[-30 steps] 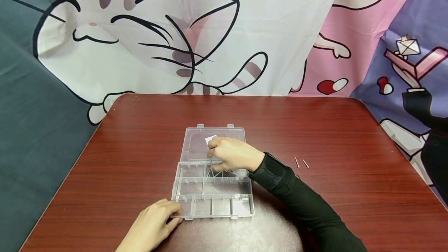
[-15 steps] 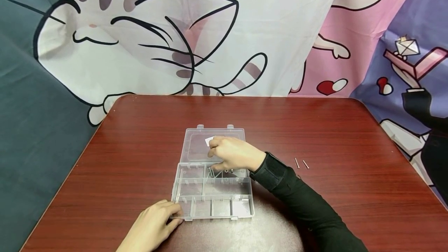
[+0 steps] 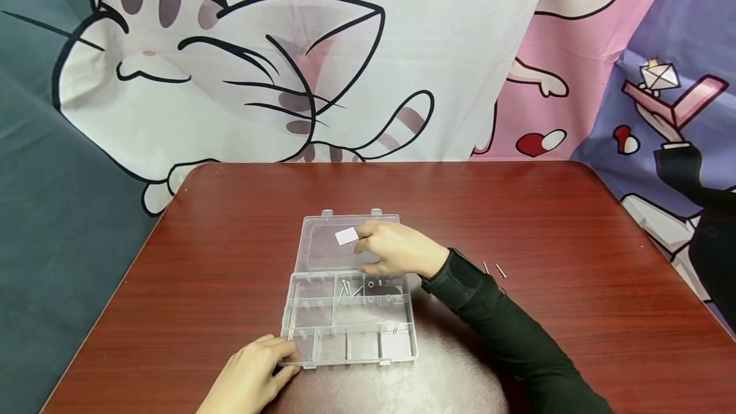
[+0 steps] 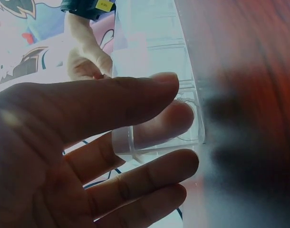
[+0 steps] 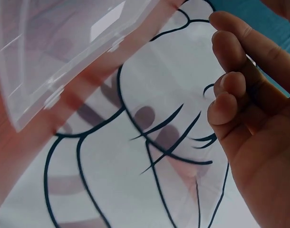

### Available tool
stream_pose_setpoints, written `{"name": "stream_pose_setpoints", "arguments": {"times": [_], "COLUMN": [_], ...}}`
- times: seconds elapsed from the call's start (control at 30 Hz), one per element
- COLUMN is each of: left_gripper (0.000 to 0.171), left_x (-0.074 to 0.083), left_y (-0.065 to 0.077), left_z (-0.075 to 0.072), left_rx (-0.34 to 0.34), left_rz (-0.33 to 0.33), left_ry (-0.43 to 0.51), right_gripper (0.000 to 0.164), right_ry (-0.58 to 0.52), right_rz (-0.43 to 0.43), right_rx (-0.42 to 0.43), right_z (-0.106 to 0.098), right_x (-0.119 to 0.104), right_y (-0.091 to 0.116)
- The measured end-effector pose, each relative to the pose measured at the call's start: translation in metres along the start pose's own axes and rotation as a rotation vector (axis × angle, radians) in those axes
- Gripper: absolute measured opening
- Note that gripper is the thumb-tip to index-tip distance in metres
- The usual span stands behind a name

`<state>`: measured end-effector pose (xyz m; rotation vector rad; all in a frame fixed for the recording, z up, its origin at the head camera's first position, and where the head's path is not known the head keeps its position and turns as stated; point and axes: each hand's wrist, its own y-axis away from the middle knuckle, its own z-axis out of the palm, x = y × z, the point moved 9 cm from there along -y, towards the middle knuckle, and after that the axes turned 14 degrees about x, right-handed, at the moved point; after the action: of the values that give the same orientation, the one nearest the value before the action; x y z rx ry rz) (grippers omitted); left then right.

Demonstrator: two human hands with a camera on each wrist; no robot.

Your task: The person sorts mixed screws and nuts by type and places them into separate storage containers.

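A clear plastic compartment box lies on the table with its lid folded back flat. My left hand grips the box's near left corner. In the left wrist view the index finger shows inside the clear wall, the thumb on the other side. My right hand hovers over the lid's right half, fingers loosely bent with nothing between them. Several thin screws and small rings lie in the back row of compartments. A white label sits on the lid.
Two thin screws lie on the brown table, right of the box, close to the right sleeve. A printed cat curtain hangs behind the table's far edge.
My right hand has risen off the back compartments and shifted slightly right, uncovering the screws and the white label. The left hand keeps its grip on the box corner.
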<state>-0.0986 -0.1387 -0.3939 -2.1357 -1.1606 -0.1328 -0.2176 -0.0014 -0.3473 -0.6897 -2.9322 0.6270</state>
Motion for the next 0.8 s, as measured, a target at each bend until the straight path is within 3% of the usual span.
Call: {"name": "stream_pose_setpoints", "arguments": {"times": [0.8], "left_gripper": [0.034], "left_x": [0.002], "left_y": [-0.001], "left_z": [0.0], "left_rx": [0.008], "left_rz": [0.039], "left_ry": [-0.007], "right_gripper": [0.022], "right_ry": [0.076], "right_rz": [0.148], "right_rx": [0.09], "right_z": [-0.037], "right_x": [0.063], "right_y": [0.069]}}
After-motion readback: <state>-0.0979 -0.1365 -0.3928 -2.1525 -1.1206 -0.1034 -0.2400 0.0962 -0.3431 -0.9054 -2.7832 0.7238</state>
